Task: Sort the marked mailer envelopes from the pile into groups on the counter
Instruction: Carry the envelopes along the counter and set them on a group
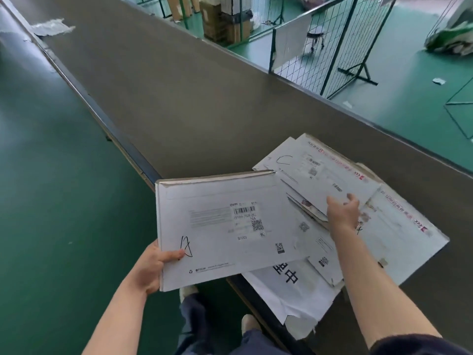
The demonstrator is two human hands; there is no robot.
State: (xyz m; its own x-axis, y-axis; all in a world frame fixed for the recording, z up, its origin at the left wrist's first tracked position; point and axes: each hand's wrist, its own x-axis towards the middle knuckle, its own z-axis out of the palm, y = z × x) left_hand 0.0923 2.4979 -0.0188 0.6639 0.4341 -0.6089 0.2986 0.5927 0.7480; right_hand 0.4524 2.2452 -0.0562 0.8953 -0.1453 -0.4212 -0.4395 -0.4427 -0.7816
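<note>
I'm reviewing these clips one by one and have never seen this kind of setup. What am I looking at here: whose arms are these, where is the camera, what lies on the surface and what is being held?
There is no machine here. A person wears a wide-angle camera on the head, so the single picture looks forward and down along their own bare arms. The long dark surface is the counter, running away into a hall with a green floor and wire fences. On its near end lies a loose pile of white mailer envelopes; one carries a handwritten mark like a C. The left hand grips the corner of a large marked envelope, thumb on top beside a pen mark like an A, holding it partly over the counter's edge. The right hand reaches into the pile, fingers on an envelope's edge; whether it grips is unclear.
</note>
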